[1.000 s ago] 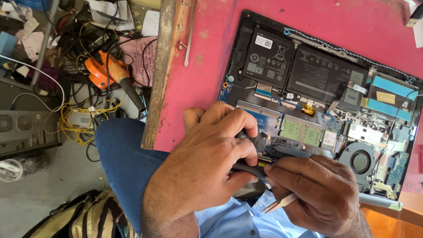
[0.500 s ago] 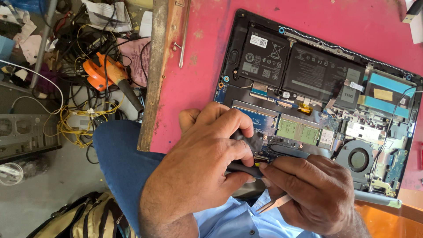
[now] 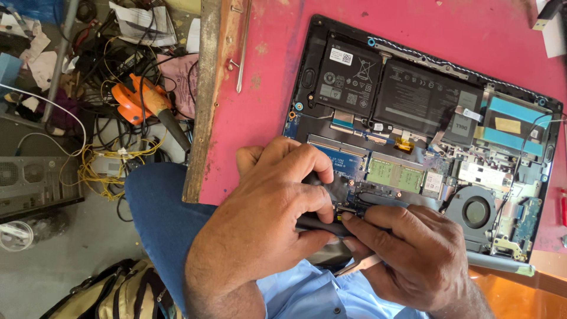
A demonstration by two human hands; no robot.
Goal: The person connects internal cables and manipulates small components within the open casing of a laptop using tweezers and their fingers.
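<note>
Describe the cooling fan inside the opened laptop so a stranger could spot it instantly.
Start at the opened black laptop on the pink table. Beyond the right hand sits the round dark-grey cooling fan, the only circular, bladed part among flat rectangular boards and batteries.

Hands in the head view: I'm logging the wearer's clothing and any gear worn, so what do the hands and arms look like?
Both the left hand and the right hand are bare: no gloves, and no rings or watch show. The forearms that show are uncovered, with no sleeve in view. Below them lie a light blue buttoned shirt and blue trousers.
</note>
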